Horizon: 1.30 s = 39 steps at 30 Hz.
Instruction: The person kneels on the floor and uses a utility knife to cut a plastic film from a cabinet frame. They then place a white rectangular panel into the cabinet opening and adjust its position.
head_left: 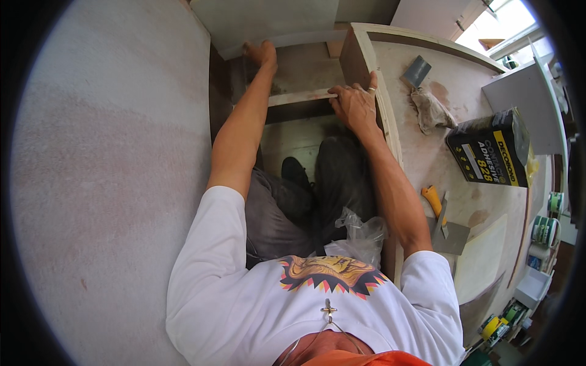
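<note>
My left hand (263, 56) reaches forward to the lower edge of a pale sheet (268, 21) at the far end of a wooden cabinet frame. Its fingers are curled, and whatever lies between them is hidden. My right hand (356, 105) rests at the corner where a wooden crossbar (302, 97) meets the frame's right side (390, 131). Its fingers are spread, some on the crossbar and one, with a ring, along the side's edge. My legs (287, 213) are inside the frame, below the crossbar.
A broad pale panel (116, 183) stands at left. On the right-hand surface lie a grey scraper or pad (416, 71), a crumpled rag (431, 110), a black adhesive can (488, 148), an orange-handled cutter (431, 200) and a flat metal blade (453, 238). A clear plastic bag (362, 235) sits by my lap.
</note>
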### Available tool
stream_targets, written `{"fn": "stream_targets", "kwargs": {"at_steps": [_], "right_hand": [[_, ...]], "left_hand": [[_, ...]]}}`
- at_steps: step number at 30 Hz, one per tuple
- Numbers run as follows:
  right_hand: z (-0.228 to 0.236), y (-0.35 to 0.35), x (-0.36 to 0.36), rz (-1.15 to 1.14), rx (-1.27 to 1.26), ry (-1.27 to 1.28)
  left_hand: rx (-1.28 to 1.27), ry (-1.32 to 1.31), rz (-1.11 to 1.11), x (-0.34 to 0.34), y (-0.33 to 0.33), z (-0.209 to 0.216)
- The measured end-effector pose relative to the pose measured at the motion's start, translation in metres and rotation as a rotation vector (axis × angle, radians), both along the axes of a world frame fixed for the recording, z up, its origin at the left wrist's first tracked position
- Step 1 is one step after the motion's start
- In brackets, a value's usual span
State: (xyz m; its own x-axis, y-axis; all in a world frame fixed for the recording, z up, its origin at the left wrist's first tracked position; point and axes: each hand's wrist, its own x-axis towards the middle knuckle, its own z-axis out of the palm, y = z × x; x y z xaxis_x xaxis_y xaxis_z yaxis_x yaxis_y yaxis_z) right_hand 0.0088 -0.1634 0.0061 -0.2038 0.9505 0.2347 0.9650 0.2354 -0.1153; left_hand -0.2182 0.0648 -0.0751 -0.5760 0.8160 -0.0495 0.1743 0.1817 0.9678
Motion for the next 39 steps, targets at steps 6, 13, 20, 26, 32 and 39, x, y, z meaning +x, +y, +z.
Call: {"fn": "stream_targets", "kwargs": {"at_steps": [6,13,20,26,32,39], "right_hand": [[-0.004,-0.001,0.004,0.000,-0.010,0.024],[-0.012,0.003,0.006,0.047,0.087,0.068],[0.001,-0.001,0.002,0.005,-0.017,0.010],[0.002,-0.002,0.002,0.013,-0.027,0.011],[0.000,0.000,0.003,0.006,-0.030,0.005],[-0.004,0.002,0.006,-0.013,-0.031,0.007]], "left_hand": [[0.020,-0.039,-0.028,0.011,-0.013,0.007],[0.053,-0.006,-0.017,0.008,-0.018,0.010],[0.023,0.030,0.023,0.016,-0.021,0.011],[0.025,-0.021,-0.007,0.014,-0.019,0.010],[0.073,-0.068,-0.001,0.014,-0.017,0.003],[0.080,0.004,0.019,0.021,-0.014,-0.002]]}}
